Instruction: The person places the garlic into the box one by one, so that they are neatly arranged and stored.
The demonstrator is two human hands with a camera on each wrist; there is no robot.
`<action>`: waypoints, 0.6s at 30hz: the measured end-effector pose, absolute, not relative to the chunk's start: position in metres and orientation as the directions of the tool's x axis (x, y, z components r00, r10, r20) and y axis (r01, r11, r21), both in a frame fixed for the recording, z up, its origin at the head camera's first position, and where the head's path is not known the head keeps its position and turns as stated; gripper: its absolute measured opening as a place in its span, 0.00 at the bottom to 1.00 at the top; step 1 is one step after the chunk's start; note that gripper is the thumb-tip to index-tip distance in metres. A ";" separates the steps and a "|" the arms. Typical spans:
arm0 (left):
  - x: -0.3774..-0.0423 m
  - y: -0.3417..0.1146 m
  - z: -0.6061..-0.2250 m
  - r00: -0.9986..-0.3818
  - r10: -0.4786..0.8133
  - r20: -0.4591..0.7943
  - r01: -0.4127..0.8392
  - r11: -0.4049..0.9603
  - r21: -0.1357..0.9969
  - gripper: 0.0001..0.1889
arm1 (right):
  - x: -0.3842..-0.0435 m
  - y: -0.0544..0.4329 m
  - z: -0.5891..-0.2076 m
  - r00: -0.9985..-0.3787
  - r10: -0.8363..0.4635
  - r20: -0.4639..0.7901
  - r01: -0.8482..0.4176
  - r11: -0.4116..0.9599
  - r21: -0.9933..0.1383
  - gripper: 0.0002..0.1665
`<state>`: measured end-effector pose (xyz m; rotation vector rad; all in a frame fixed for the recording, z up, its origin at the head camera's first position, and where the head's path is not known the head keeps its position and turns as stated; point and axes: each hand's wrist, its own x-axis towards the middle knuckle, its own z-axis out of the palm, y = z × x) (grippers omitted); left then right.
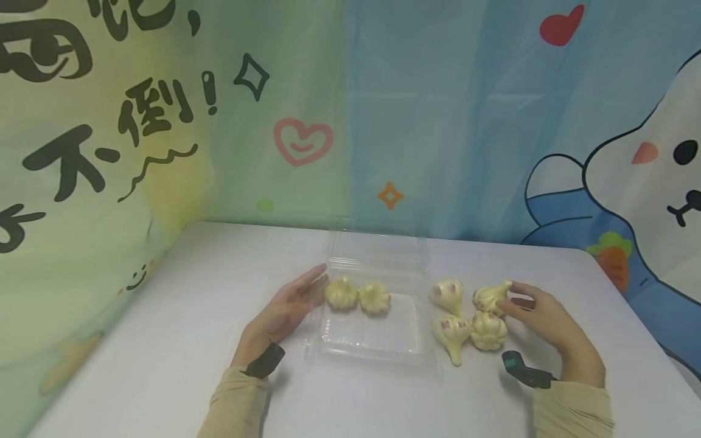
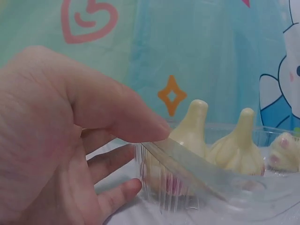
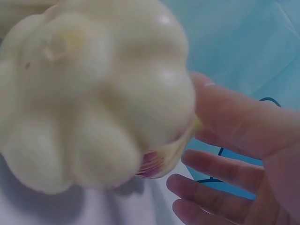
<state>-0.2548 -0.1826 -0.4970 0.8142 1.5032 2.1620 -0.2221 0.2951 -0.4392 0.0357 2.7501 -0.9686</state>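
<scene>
Resting, left hand (image 1: pixel 283 311): against the 9 o'clock edge of a clear, rectangular plastic container (image 1: pixel 378 351); thumb on the rim, other fingers loosely spread outside, nothing gripped.
Container: on a white, flat tabletop (image 1: pixel 164 365); transparent plastic lid (image 1: pixel 378 246) at 12 o'clock, open.
Contents: two cream, ribbed, round garlic bulbs, necks upright; one (image 1: pixel 341 294) at 10 o'clock beside the wall, one (image 1: pixel 375 298) just beside it at 12 o'clock.
Loose garlic: four cream bulbs with some purple marking, grouped at 3 o'clock of the container; placed at 10 (image 1: pixel 448 295), 8 (image 1: pixel 453 333), 4 (image 1: pixel 489 331) and 2 o'clock (image 1: pixel 487 299) within the group.
Right hand (image 1: pixel 547 316): at the 2 o'clock bulb, thumb and forefinger about its neck, remaining fingers spread; pinched or merely touched, cannot tell.
Sleeves: beige fabric (image 1: pixel 572 407), both arms.
</scene>
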 end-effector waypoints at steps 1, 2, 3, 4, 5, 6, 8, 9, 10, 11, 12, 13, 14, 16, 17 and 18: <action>-0.255 -0.183 -0.497 -0.764 0.600 0.239 0.011 -0.357 0.934 0.39 | -0.222 0.294 -0.439 -0.972 -0.049 -0.228 0.105 0.782 -0.614 0.52; -0.255 -0.183 -0.497 -0.768 0.595 0.235 0.007 -0.359 0.933 0.39 | -0.223 0.293 -0.439 -0.971 -0.048 -0.236 0.109 0.785 -0.609 0.53; -0.255 -0.183 -0.497 -0.771 0.592 0.235 0.005 -0.362 0.932 0.39 | -0.223 0.293 -0.439 -0.969 -0.046 -0.242 0.114 0.788 -0.605 0.53; -0.254 -0.183 -0.497 -0.773 0.590 0.234 0.004 -0.365 0.931 0.39 | -0.224 0.292 -0.439 -0.967 -0.044 -0.250 0.120 0.790 -0.602 0.53; -0.254 -0.183 -0.497 -0.776 0.587 0.233 0.005 -0.365 0.931 0.39 | -0.224 0.292 -0.440 -0.966 -0.042 -0.255 0.123 0.793 -0.596 0.53; -0.254 -0.183 -0.497 -0.777 0.584 0.235 0.007 -0.366 0.930 0.39 | -0.224 0.292 -0.440 -0.963 -0.036 -0.265 0.133 0.795 -0.592 0.54; -0.253 -0.183 -0.496 -0.779 0.579 0.239 0.014 -0.366 0.931 0.38 | -0.225 0.291 -0.440 -0.961 -0.031 -0.275 0.141 0.799 -0.585 0.54; -0.253 -0.183 -0.496 -0.781 0.576 0.241 0.019 -0.365 0.931 0.37 | -0.225 0.290 -0.440 -0.960 -0.028 -0.278 0.144 0.802 -0.580 0.55; -0.253 -0.183 -0.496 -0.784 0.573 0.239 0.020 -0.362 0.932 0.37 | -0.225 0.290 -0.441 -0.959 -0.026 -0.281 0.147 0.804 -0.576 0.55; -0.253 -0.182 -0.496 -0.786 0.571 0.238 0.022 -0.358 0.933 0.37 | -0.225 0.289 -0.441 -0.959 -0.025 -0.281 0.147 0.806 -0.573 0.55; -0.253 -0.182 -0.497 -0.786 0.570 0.238 0.026 -0.354 0.935 0.37 | -0.226 0.289 -0.441 -0.958 -0.022 -0.286 0.152 0.806 -0.572 0.55; -0.254 -0.182 -0.497 -0.789 0.568 0.233 0.027 -0.347 0.937 0.37 | -0.226 0.289 -0.442 -0.959 -0.022 -0.284 0.150 0.808 -0.569 0.56; -0.254 -0.182 -0.497 -0.789 0.569 0.231 0.029 -0.341 0.940 0.37 | -0.227 0.289 -0.442 -0.959 -0.021 -0.284 0.150 0.810 -0.567 0.56; -0.255 -0.182 -0.498 -0.791 0.568 0.226 0.033 -0.330 0.944 0.38 | -0.227 0.289 -0.444 -0.958 -0.021 -0.286 0.152 0.810 -0.566 0.57; -0.255 -0.182 -0.498 -0.793 0.567 0.223 0.034 -0.324 0.945 0.38 | -0.227 0.289 -0.445 -0.958 -0.021 -0.285 0.150 0.811 -0.566 0.57; -0.255 -0.182 -0.498 -0.793 0.568 0.223 0.038 -0.319 0.947 0.38 | -0.228 0.289 -0.445 -0.958 -0.022 -0.286 0.150 0.811 -0.566 0.57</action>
